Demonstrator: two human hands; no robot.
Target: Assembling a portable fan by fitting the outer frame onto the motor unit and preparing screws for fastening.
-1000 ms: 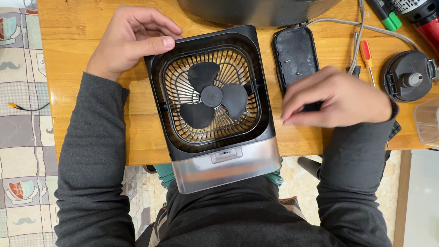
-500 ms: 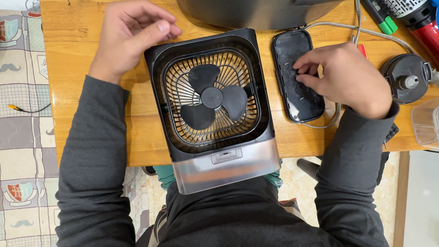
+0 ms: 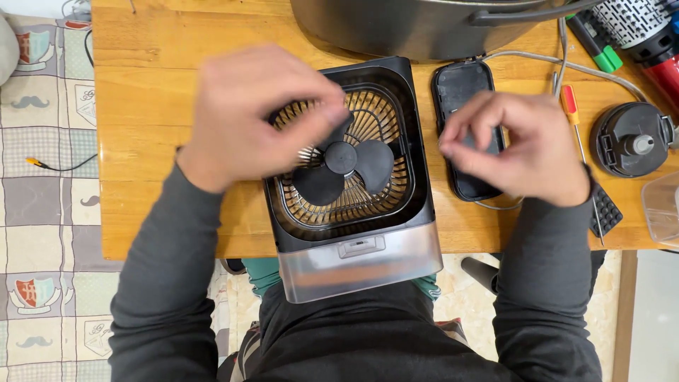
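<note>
A small box fan [image 3: 351,177] is seen lying face up at the near edge of a wooden worktop [image 3: 163,85], its clear base [image 3: 359,269] overhanging the edge toward the person's lap. With so much of its weight past the edge, the fan could be tipped off the worktop by a firm push from above. The black housing frames a gold wire grille [image 3: 375,120], and a dark three-bladed rotor [image 3: 341,166] is exposed at the centre. The left hand [image 3: 258,113], blurred, is held over the far left of the grille with its fingers curled toward the hub; whether anything is pinched there cannot be told. A fingertip could be caught on the bare wires, or a blade bent, if pressure were applied off-centre. To the right, the right hand [image 3: 520,145] is closed loosely over a black oval cover [image 3: 463,127] lying flat beside the fan; a small part held there could be dropped. Farther right lie a red-handled screwdriver [image 3: 571,106] and a round black cap [image 3: 631,139]; a steel pot [image 3: 424,25] stands at the far edge.
</note>
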